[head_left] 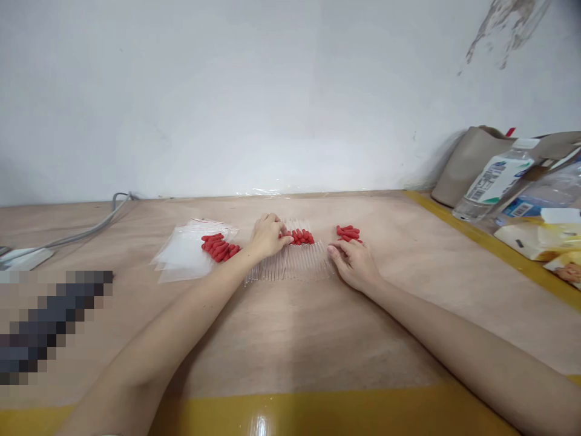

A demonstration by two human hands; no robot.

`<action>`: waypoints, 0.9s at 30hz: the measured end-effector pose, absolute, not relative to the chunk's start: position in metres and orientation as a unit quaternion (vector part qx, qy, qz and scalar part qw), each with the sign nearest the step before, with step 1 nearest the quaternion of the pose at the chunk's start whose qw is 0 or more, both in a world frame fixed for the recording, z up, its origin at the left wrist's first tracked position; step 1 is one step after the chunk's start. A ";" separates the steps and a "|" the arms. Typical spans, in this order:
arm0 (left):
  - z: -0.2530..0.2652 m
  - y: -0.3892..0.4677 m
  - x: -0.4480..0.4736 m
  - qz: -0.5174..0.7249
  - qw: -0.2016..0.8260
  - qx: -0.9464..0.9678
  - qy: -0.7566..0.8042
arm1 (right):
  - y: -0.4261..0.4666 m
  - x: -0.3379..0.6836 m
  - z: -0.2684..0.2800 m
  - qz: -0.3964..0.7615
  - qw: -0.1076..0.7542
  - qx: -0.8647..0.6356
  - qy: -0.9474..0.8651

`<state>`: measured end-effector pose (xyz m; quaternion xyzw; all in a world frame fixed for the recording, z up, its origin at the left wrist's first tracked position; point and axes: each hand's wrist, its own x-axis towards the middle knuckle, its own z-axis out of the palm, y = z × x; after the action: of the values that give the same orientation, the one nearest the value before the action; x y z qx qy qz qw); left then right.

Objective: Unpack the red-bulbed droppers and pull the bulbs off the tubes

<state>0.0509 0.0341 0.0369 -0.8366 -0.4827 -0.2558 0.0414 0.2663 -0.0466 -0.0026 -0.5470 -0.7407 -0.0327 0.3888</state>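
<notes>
Thin clear tubes lie side by side in a row at the middle of the table, some with red rubber bulbs by their far part. My left hand reaches over the row's left part, its fingers closed at the red bulbs; the fingertips are partly hidden. By the right end of the row is my right hand, thumb and fingers curled together; what they hold, if anything, is too small to make out. Just beyond it sits a small pile of loose red bulbs.
Clear plastic bags lie at left, with more red bulbs on them. A grey cable runs along the far left. At right stand a water bottle, a beige bag and food packets. Yellow tape borders the table.
</notes>
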 end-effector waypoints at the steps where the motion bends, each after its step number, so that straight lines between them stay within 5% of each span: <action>1: 0.036 0.033 0.051 -0.266 0.042 -0.827 -0.493 | -0.046 0.267 -0.003 -0.034 0.389 -0.545 -0.742; 9: 0.034 -0.007 0.022 -0.433 -0.027 -0.726 -0.534 | -0.041 0.270 -0.009 -0.038 0.446 -0.473 -0.759; 15: 0.021 -0.049 -0.006 -0.419 -0.032 -0.805 -0.418 | -0.043 0.269 -0.005 -0.043 0.493 -0.423 -0.759; 27: 0.007 -0.055 -0.002 -0.384 0.008 -0.872 -0.302 | -0.064 0.246 0.005 -0.160 0.354 -0.329 -0.861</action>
<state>-0.0017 -0.0550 0.0072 -0.8723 -0.3020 -0.3845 0.0078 0.2464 -0.0636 0.0048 -0.3287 -0.8610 -0.1596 0.3539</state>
